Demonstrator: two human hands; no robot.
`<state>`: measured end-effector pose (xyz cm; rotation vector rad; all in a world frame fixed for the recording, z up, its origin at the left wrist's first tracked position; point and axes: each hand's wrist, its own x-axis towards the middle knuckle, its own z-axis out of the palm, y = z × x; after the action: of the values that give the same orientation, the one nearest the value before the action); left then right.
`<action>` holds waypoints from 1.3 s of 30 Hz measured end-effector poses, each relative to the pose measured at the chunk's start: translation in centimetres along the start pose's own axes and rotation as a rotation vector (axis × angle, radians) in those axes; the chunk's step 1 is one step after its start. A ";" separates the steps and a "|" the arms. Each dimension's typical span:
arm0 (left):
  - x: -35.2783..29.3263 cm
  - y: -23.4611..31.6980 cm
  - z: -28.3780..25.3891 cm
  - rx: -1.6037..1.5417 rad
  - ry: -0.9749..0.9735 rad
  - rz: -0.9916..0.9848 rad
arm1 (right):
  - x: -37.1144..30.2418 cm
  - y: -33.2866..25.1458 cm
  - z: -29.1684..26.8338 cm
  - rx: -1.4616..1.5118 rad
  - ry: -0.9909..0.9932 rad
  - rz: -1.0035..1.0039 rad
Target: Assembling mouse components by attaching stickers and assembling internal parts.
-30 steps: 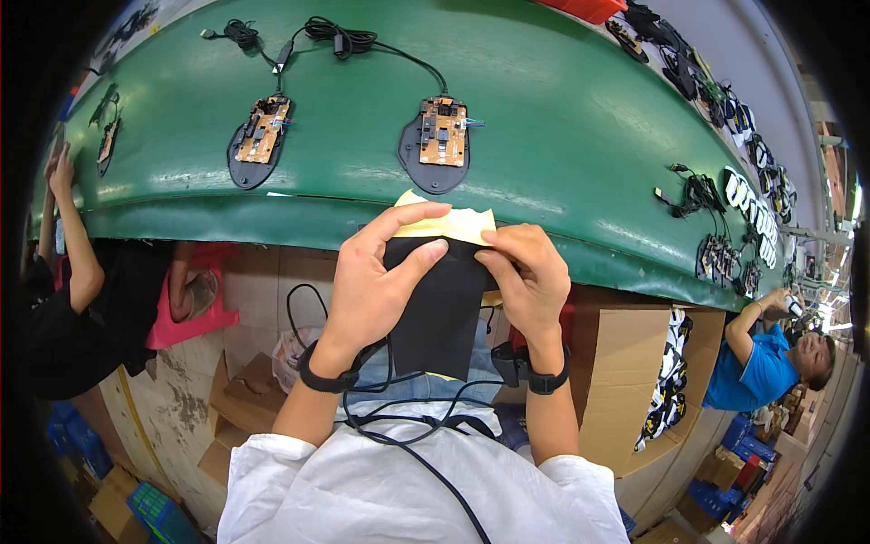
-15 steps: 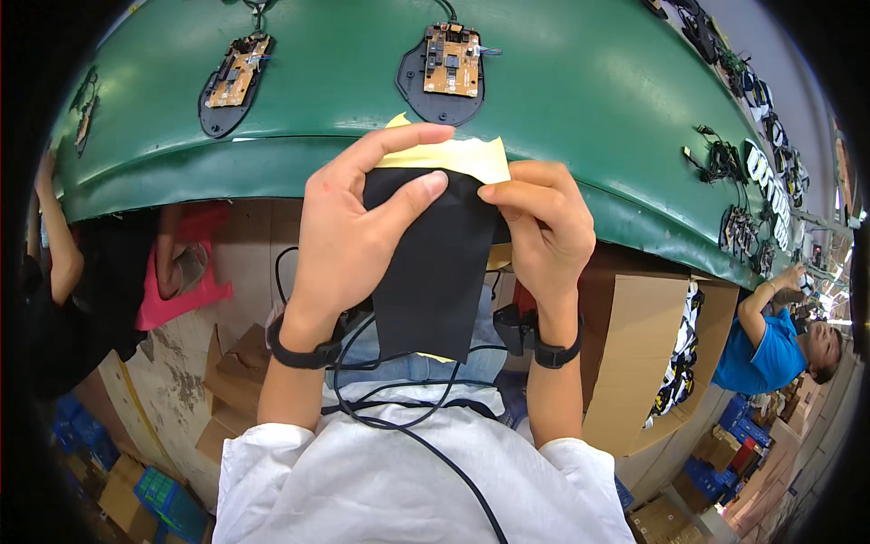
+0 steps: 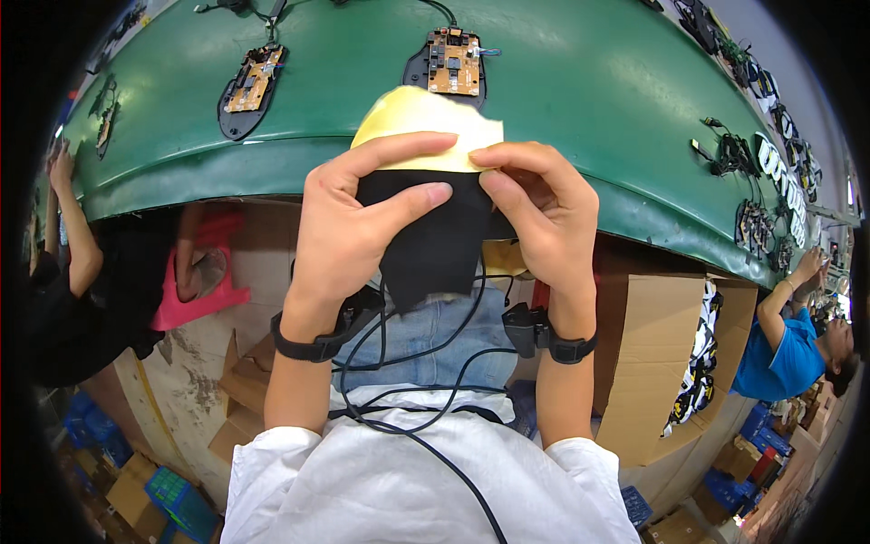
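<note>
A black sheet (image 3: 433, 238) with yellow backing paper (image 3: 421, 118) showing along its far end is held up over the near edge of the green table. My left hand (image 3: 344, 218) grips its left side, thumb lying on the black face and index finger across the yellow strip. At the upper right corner my right hand (image 3: 548, 204) pinches the border between black and yellow with thumb and index finger. The sheet's lower end bends and looks ragged. Just beyond it lies a dark mouse base with a brown circuit board (image 3: 455, 62), partly covered by the yellow paper.
Another mouse base with a board (image 3: 254, 80) lies to the left on the green table (image 3: 580, 100). A cardboard box (image 3: 639, 363) of white and black parts stands right, below the table edge. Co-workers sit at both sides, one in a blue shirt (image 3: 775, 354). Black cables (image 3: 399, 422) cross my lap.
More of the yellow backing now shows above the black sheet, and the sheet's lower end has risen and curled. My right fingers have shifted slightly up and left along the edge.
</note>
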<state>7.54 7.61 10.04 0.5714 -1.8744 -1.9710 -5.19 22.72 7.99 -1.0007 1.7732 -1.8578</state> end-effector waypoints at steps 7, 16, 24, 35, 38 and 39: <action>0.1 -0.5 -0.1 0.112 0.057 0.025 | 0.6 1.0 -0.2 -0.046 -0.052 -0.090; 0.1 0.2 -0.3 0.083 0.066 -0.120 | 0.8 1.6 0.3 -0.142 -0.016 -0.313; 0.1 0.4 -1.1 0.192 0.047 -0.081 | 0.9 1.2 0.9 -0.165 -0.046 -0.266; 0.9 0.6 -2.3 0.049 -0.062 -0.113 | 0.4 1.3 0.9 -0.340 -0.097 -0.315; 0.8 0.5 -2.0 0.019 -0.068 -0.110 | 0.2 1.0 1.1 -0.314 -0.069 -0.258; 0.9 0.5 -2.0 0.002 -0.077 -0.119 | 0.2 0.9 1.2 -0.336 -0.056 -0.246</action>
<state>7.85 5.41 10.42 0.6300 -1.9287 -2.0947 -4.67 21.64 7.13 -1.4364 2.0502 -1.6754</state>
